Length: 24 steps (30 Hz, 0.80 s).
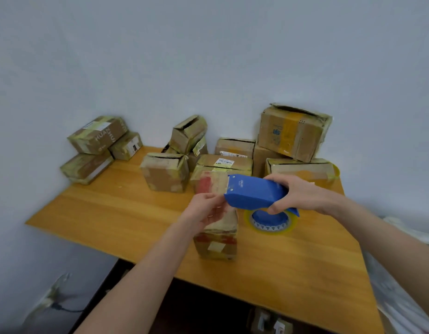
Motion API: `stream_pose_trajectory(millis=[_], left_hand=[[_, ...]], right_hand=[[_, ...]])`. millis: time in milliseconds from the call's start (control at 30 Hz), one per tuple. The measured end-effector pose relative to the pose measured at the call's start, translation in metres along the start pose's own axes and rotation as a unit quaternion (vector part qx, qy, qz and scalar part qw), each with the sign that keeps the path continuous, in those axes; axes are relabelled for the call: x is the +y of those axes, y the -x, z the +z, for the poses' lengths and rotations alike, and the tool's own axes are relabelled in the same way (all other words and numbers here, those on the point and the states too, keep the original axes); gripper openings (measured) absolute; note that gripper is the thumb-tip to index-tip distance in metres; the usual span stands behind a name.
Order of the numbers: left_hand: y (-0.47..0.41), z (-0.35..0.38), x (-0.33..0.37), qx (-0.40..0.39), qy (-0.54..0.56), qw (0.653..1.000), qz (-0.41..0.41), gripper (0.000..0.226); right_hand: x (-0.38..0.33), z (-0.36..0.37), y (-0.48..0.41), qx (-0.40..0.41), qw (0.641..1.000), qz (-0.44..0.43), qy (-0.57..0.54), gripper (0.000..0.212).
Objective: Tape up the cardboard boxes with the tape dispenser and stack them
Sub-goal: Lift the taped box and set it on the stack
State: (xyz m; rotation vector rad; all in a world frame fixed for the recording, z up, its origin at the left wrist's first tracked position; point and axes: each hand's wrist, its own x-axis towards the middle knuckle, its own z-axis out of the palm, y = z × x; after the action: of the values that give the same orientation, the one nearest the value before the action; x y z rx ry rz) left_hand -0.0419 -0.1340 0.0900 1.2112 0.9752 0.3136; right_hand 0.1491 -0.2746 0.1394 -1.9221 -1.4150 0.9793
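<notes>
- Closest in, standing on the wooden table (112, 213): the tall cardboard box (216, 239), long axis upright, top end tucked under both hands.
- Just above that top: left hand (207, 209), palm up, fingertips bunched at the toothed front edge of the blue tape dispenser (253, 191). Pinching a tape end, probably, but with clear tape, cannot tell.
- Dispenser's long axis running left to right, mouth toward the left hand, yellowish tape roll (271, 224) slung underneath.
- Right hand (297, 194) clamped round the dispenser's rear, thumb below, fingers over the top.
- Judging the coming pull: tape out leftward, then down onto the box top directly beneath. Left hand nearer the seam, right hand steering.
- Farther back, along the wall: box stack (95, 138) at left, middle cluster (165, 172), bigger boxes (293, 133) piled at right, several with flaps gaping.
</notes>
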Motion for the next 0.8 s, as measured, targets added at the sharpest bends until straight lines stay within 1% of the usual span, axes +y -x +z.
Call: stream_pose_trajectory(millis=[67, 133, 267, 367, 467, 600, 700, 800], left_hand=[[0.007, -0.001, -0.003, 0.061, -0.055, 0.996, 0.03, 0.011], [0.013, -0.002, -0.005, 0.107, -0.116, 0.986, 0.056, 0.012], [0.024, -0.006, -0.01, 0.139, -0.16, 0.974, 0.084, 0.013], [0.028, -0.01, -0.017, 0.14, -0.171, 0.971, 0.086, 0.014], [0.03, -0.024, -0.024, 0.137, -0.155, 0.975, 0.075, 0.017], [0.028, -0.068, -0.035, 0.175, -0.133, 0.975, 0.043, 0.023], [0.024, -0.083, -0.044, 0.186, -0.157, 0.969, 0.035, 0.026], [0.015, -0.086, -0.048, 0.189, -0.179, 0.965, 0.044, 0.025]], right_hand=[[0.0, 0.004, 0.002, -0.007, 0.998, -0.015, 0.053, 0.056], [0.001, 0.011, 0.002, -0.005, 0.994, -0.038, 0.1, 0.054], [0.004, 0.023, 0.002, 0.006, 0.987, -0.063, 0.151, 0.06], [0.004, 0.029, 0.004, -0.007, 0.987, -0.064, 0.147, 0.065], [0.009, 0.032, 0.006, -0.015, 0.989, -0.051, 0.139, 0.071], [0.032, 0.024, 0.014, -0.011, 0.991, -0.015, 0.133, 0.067], [0.042, 0.024, 0.019, -0.017, 0.992, 0.006, 0.125, 0.066], [0.044, 0.029, 0.017, -0.013, 0.995, 0.013, 0.101, 0.067]])
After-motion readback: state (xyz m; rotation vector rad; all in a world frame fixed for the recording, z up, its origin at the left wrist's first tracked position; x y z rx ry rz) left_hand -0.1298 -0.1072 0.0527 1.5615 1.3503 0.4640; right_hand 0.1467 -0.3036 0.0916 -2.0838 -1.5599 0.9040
